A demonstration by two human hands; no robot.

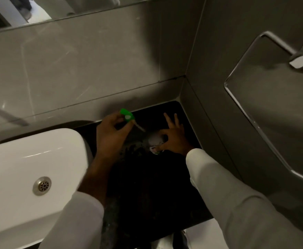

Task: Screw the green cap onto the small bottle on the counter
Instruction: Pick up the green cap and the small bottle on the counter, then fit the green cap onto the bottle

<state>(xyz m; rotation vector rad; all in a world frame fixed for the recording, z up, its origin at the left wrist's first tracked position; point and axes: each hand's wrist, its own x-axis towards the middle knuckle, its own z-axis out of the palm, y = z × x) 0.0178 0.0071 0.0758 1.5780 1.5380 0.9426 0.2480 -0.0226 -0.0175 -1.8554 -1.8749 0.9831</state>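
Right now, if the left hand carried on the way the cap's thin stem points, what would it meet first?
Probably the small bottle that the right hand steadies; the left hand aims the green cap there, though depth is unclear.

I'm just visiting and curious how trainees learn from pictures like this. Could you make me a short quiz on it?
1. True or false: the green cap is already on the small bottle.
2. Which hand steadies the bottle on the dark counter: A) left hand, B) right hand?
3. What pale part sticks out below the cap?

Key:
1. False; the left hand holds it above the counter.
2. B.
3. A thin stick, pointing toward the bottle.
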